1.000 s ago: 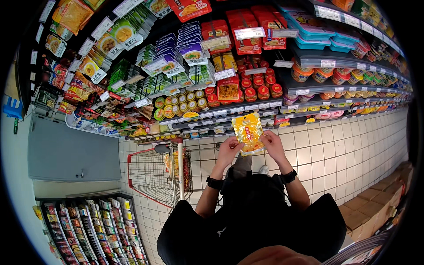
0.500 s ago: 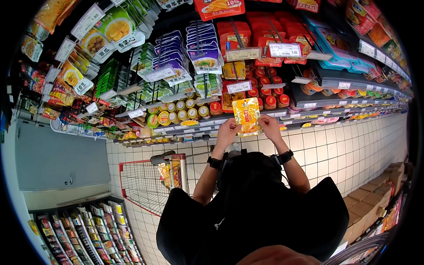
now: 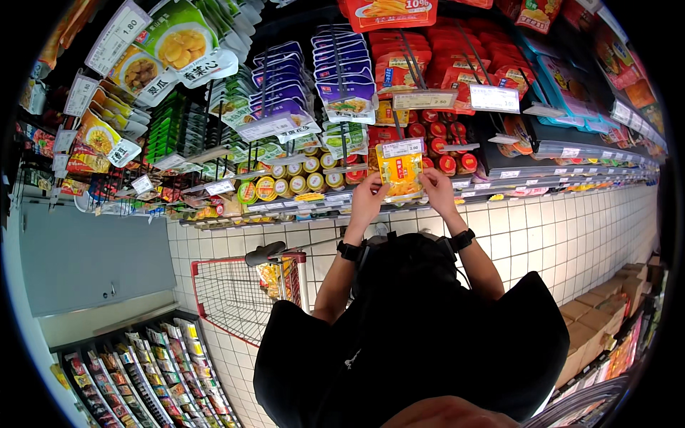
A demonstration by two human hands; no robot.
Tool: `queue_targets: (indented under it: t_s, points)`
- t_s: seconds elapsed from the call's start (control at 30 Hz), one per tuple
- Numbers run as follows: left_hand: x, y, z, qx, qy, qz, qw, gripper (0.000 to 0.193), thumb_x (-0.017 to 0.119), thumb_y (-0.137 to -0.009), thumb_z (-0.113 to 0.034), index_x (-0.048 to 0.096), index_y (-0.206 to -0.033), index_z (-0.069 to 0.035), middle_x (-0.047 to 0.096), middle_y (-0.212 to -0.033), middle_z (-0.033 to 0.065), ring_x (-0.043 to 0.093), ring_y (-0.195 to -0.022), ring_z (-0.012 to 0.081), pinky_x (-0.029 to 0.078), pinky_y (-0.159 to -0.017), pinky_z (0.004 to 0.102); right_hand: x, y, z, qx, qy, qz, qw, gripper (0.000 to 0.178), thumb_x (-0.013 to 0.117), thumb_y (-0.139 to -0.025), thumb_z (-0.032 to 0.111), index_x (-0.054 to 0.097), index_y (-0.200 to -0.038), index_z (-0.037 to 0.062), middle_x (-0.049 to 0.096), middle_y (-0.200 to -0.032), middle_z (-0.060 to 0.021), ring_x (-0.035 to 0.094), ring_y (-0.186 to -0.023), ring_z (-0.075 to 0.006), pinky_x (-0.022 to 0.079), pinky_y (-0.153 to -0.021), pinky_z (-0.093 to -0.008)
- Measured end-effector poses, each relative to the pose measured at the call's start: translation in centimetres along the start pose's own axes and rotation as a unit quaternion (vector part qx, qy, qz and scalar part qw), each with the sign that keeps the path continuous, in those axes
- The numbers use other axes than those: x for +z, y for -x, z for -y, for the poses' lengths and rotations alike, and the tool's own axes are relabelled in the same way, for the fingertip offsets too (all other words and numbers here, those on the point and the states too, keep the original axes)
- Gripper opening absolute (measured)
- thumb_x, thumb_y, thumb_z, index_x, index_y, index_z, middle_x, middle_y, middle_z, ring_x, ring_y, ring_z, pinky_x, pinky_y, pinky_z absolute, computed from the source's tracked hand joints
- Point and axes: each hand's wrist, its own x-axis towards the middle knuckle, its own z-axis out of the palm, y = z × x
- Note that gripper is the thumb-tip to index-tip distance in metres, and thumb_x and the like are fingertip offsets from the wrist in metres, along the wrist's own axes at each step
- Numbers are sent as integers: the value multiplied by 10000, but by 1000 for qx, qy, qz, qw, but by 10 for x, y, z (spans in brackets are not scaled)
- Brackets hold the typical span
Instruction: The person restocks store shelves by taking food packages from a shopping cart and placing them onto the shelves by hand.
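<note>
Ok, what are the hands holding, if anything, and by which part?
A yellow packet, held by its side edges: the left hand grips the left edge, the right hand the right edge.

From the yellow pouch [image 3: 401, 178], I have room at four o'clock over tiled floor [image 3: 524, 232]; a price tag [image 3: 402, 148] blocks twelve, a cart [image 3: 239, 289] eight.

The yellow rectangular packet [image 3: 401, 175] (red marking on its front) is gripped upright by its side edges, between left hand [image 3: 368, 197] and right hand [image 3: 438, 191], upper part covered.
</note>
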Motion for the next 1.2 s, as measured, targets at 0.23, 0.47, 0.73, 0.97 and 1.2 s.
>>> queue_targets:
  t_s: [0.23, 0.47, 0.73, 0.97, 1.2]
  points:
    - [-3, -12, -4, -20, 28, 2, 999, 334, 680, -877, -95, 616, -1191, 1, 706, -892, 115, 669, -767, 182, 523, -688, 312, 5, -11, -3, -2, -33, -13, 999, 150, 639, -934, 123, 644, -995, -13, 658, -752, -47, 551, -670, -62, 437, -595, -237]
    - [-6, -18, -12, -21, 14, 19, 999, 310, 659, -905, -79, 611, -1197, 14, 691, -889, 79, 627, -753, 124, 503, -686, 276, 6, -12, -5, 31, -44, -18, 998, 147, 633, -939, 122, 637, -996, -13, 617, -701, -20, 503, -635, -59, 413, -574, -238]
    - [-10, -9, 4, -18, 4, 25, 1000, 290, 675, -899, -91, 616, -1160, 20, 693, -880, 80, 630, -744, 135, 507, -687, 287, 5, 2, -3, -17, -42, -26, 999, 136, 622, -948, 112, 633, -983, -18, 593, -709, -9, 482, -635, -55, 400, -572, -234]
    - [-11, -15, -9, 6, 2, 15, 1000, 288, 676, -905, -109, 611, -1162, 3, 690, -875, 82, 632, -742, 141, 506, -682, 284, 6, -6, 5, -5, -41, -34, 999, 129, 627, -946, 106, 636, -986, -16, 583, -702, 0, 482, -649, -45, 397, -577, -227]
    - [-11, -31, 1, -6, -39, 34, 999, 293, 658, -918, -116, 605, -1180, 4, 699, -901, 88, 649, -767, 158, 499, -677, 285, 9, -18, 3, -4, -10, -43, 999, 138, 630, -938, 104, 636, -994, -23, 635, -748, -21, 523, -687, -50, 425, -610, -234]
